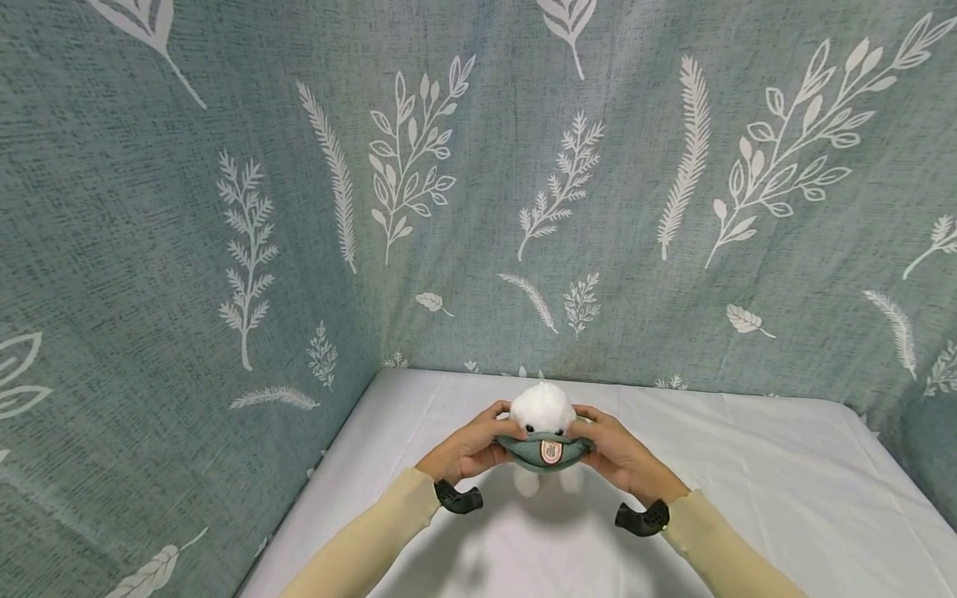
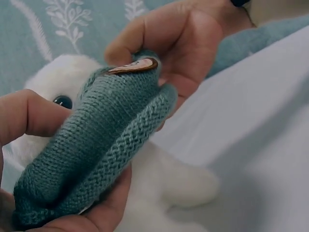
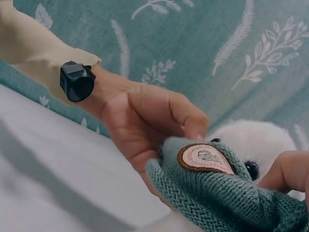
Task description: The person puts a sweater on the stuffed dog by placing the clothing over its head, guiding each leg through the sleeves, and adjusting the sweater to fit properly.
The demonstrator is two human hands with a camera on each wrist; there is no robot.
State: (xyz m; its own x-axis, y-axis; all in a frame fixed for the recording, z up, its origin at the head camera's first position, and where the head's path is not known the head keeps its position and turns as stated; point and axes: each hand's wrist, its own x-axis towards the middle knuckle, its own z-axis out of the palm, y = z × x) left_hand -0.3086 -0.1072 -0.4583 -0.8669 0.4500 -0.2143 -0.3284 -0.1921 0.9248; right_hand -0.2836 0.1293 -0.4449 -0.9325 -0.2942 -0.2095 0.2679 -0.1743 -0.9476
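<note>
Nearest: cream left sleeve [image 1: 366,536] and right sleeve [image 1: 728,544], running in toward the toy from the near side, one at each side of it. Black left wristband [image 1: 458,498] and right wristband [image 1: 643,519] at the cuffs, both nearer the wearer than the toy. Then the hands: left hand [image 1: 482,440] at the toy's left as the wearer sees it, right hand [image 1: 613,453] at its right. Both hold one end each of a green knit piece [image 1: 516,451], thumbs on the near face; left wrist view shows left fingers curled under its ribbed edge. Knit piece lies across the toy's front, just below the eyes, covering the lower face, stretched sideways between the hands, bowed down in the middle. Oval pink patch [image 1: 551,452] with brown border on its front, roughly centred on the toy. Toy [image 1: 542,407]: white, fluffy, upright, facing the wearer, dark eyes visible above the knit piece, two white feet below it. Cannot tell if the feet touch the worktop [image 1: 748,465], which spreads around and below the toy under a white cloth, shadows on the near side. Farthest: curtain [image 1: 486,208], grey-green with white leaf prints, behind the toy and along both sides.
</note>
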